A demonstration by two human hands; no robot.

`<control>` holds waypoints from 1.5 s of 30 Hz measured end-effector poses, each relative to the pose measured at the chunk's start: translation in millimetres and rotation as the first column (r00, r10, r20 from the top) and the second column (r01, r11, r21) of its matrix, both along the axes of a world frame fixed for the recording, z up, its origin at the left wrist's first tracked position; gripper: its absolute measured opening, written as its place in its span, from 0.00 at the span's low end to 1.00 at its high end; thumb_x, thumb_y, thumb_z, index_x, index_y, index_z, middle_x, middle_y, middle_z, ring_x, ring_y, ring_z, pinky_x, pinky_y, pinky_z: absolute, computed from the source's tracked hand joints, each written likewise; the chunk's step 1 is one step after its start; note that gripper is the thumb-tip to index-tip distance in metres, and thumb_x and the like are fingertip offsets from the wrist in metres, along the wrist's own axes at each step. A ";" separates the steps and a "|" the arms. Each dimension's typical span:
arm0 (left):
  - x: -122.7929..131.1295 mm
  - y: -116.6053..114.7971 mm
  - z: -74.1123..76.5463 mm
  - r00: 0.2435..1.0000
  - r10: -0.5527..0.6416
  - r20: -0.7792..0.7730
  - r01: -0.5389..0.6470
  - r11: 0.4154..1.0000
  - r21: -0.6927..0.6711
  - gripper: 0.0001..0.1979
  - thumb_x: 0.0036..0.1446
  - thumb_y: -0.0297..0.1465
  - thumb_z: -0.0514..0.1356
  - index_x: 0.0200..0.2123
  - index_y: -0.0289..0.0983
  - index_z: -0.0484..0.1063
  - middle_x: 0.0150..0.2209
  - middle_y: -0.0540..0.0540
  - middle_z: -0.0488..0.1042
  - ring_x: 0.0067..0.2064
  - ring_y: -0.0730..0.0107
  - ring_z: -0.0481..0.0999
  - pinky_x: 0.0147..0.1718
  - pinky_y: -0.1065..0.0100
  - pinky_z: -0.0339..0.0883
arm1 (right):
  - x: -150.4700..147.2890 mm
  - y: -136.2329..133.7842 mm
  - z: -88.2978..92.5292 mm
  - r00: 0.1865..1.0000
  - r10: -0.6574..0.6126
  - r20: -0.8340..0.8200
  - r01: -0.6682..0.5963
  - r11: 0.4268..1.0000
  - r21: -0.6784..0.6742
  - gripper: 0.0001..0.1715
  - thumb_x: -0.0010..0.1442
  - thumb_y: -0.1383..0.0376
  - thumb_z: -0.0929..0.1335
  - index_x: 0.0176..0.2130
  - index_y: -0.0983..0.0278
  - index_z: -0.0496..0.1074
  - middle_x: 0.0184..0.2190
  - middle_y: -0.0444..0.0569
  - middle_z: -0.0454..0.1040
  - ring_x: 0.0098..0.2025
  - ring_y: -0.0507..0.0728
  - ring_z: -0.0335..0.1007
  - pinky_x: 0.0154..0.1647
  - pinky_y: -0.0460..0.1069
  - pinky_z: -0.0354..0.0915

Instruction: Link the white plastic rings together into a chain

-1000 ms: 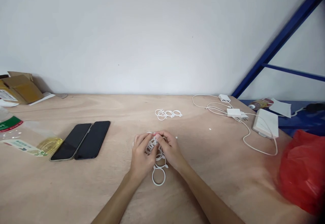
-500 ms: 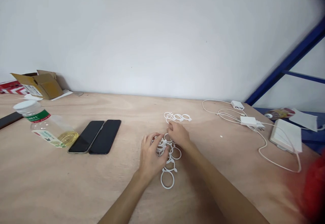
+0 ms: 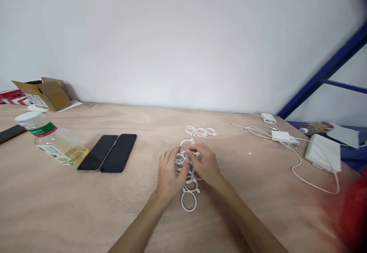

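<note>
A pile of white plastic rings (image 3: 189, 185) with small tabs lies on the wooden table, partly hidden by both hands. My left hand (image 3: 171, 171) rests along the pile's left side, fingers curved and the thumb apart from them. From the right, my right hand (image 3: 207, 164) pinches at a white ring (image 3: 187, 143) at the far end of the pile; its fingertips cover part of that ring. Beyond the hands, a short row of similar rings (image 3: 201, 132) lies flat on the table.
Two dark phones (image 3: 119, 153) lie side by side on the left, near a tilted clear bottle (image 3: 47, 138) of yellow liquid. An open cardboard box (image 3: 54, 94) stands behind. To the right are a white charger (image 3: 281, 136), cables and a white box (image 3: 323, 153). A blurred red shape (image 3: 355, 214) is at the edge.
My right hand has drawn back from the far row toward the pile and my left hand. A ring now shows at the pile's far end, and the far row's left rings lie spread slightly differently.
</note>
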State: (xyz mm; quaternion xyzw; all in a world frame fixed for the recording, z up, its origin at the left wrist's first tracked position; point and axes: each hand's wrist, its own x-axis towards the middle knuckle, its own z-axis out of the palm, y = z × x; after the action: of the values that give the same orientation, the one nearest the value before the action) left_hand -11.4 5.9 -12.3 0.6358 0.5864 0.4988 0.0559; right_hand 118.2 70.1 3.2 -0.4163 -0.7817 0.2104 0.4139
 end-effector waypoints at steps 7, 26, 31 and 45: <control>0.5 -4.2 2.2 0.986 -0.092 0.136 0.092 0.996 0.001 0.10 0.63 0.32 0.50 0.43 0.37 0.68 0.40 0.43 0.74 0.43 0.64 0.72 0.43 0.61 0.65 | 1.1 -27.4 -2.1 0.972 -0.088 -0.218 0.061 0.990 -0.127 0.01 0.52 0.66 0.68 0.29 0.61 0.70 0.28 0.46 0.74 0.31 0.55 0.68 0.36 0.50 0.64; 4.9 -7.3 11.3 0.947 -0.193 0.258 0.205 0.979 -0.021 0.10 0.59 0.37 0.55 0.30 0.37 0.70 0.29 0.47 0.73 0.34 0.68 0.72 0.36 0.66 0.66 | 3.1 -36.0 9.3 0.947 0.136 -0.292 -0.151 0.988 -0.029 0.09 0.48 0.72 0.62 0.22 0.60 0.65 0.22 0.44 0.67 0.31 0.55 0.63 0.36 0.51 0.60; 3.5 -5.9 9.3 0.969 -0.111 0.220 0.126 0.991 -0.053 0.14 0.55 0.36 0.59 0.44 0.37 0.72 0.37 0.45 0.77 0.39 0.65 0.75 0.41 0.63 0.69 | 5.4 -35.0 2.3 0.952 0.068 -0.298 -0.107 0.987 -0.119 0.05 0.49 0.70 0.64 0.28 0.60 0.64 0.26 0.43 0.68 0.31 0.54 0.63 0.35 0.49 0.60; 4.7 -4.3 6.9 0.992 -0.118 0.051 0.109 0.983 0.147 0.16 0.53 0.27 0.58 0.47 0.36 0.72 0.41 0.43 0.77 0.41 0.67 0.76 0.41 0.66 0.72 | 0.6 -35.9 7.8 0.798 0.008 -0.602 -0.297 0.875 -0.383 0.09 0.57 0.62 0.64 0.36 0.61 0.72 0.34 0.46 0.76 0.36 0.55 0.71 0.39 0.49 0.65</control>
State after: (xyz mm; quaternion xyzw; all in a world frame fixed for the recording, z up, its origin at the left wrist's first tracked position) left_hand -6.7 1.6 -5.4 0.6554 0.5096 0.5546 0.0557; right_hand 118.8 34.2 11.0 -0.3506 -0.5758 0.5399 0.5040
